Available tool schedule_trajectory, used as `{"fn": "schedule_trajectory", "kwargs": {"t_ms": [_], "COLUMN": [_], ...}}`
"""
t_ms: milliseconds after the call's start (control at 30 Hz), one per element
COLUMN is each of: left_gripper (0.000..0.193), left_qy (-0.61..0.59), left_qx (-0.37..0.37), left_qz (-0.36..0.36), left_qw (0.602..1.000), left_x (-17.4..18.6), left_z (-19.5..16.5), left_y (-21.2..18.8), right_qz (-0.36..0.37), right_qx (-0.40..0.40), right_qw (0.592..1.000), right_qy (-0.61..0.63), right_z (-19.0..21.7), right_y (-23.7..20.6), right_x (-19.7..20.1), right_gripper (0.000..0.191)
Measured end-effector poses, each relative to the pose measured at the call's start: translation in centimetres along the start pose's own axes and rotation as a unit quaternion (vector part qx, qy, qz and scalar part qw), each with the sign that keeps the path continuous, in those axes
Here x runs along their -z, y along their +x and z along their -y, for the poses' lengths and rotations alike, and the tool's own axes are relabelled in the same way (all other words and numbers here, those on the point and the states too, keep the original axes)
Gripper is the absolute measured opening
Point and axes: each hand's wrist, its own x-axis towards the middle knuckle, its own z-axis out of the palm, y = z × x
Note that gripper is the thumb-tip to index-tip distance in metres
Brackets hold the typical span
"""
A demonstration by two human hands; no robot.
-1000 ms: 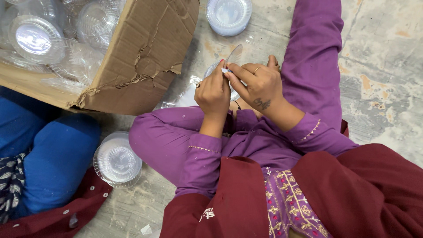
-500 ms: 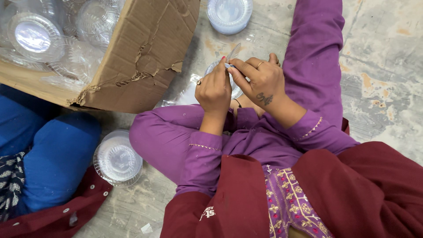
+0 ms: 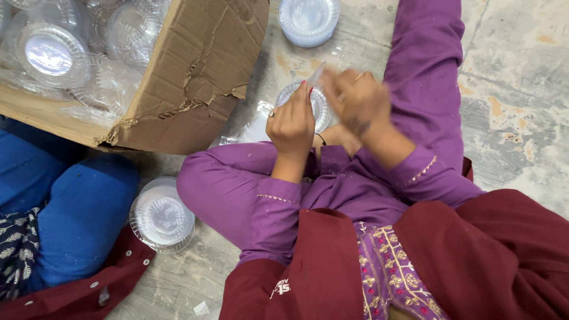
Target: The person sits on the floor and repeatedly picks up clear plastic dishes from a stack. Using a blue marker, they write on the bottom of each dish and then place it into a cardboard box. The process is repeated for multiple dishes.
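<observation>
My left hand [image 3: 291, 121] is raised over my lap, fingers closed on the near edge of a round clear plastic container [image 3: 320, 106]. Just to its right, my right hand [image 3: 355, 101] is blurred by motion and pinches a thin clear plastic piece [image 3: 316, 74] that sticks up between the two hands. Both hands hover above my purple-clad knees. How the thin piece joins the container is hidden by my fingers.
A torn cardboard box [image 3: 195, 77] holds several clear plastic containers [image 3: 50, 53] at the upper left. One stack of clear containers [image 3: 308, 21] sits on the stone floor ahead, another stack [image 3: 161, 216] by my left knee. A person in blue [image 3: 71, 213] sits at the left.
My right hand has shifted slightly right and is now blurred by fast motion. The thin clear piece has risen between the hands. My left hand has stayed nearly still.
</observation>
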Motion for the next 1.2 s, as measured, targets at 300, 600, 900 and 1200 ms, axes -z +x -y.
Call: {"fn": "schedule_trajectory", "kwargs": {"t_ms": [300,600,900,1200], "left_gripper": [0.017,0.018,0.014,0.018], "left_qy": [-0.420,-0.595,-0.586,-0.518], "left_qx": [0.315,0.368,0.244,0.219], "left_qz": [0.147,0.451,0.519,0.506], "left_qw": [0.839,0.554,0.572,0.654], "left_x": [-1.1,2.2,6.8,8.2], "left_z": [1.0,3.8,-0.6,-2.1], "left_y": [-1.1,1.3,4.5,5.0], "right_qz": [0.056,0.355,0.464,0.408], "right_qx": [-0.227,-0.209,0.111,0.176], "right_qw": [0.921,0.685,0.653,0.671], "right_qy": [0.311,0.601,0.588,0.593], "right_z": [-9.7,-6.6,-5.1,-4.4], "right_y": [-0.2,1.0,-0.4,-1.6], "right_x": [0.6,3.5,6.4,6.3], "right_gripper": [0.030,0.033,0.082,0.088]}}
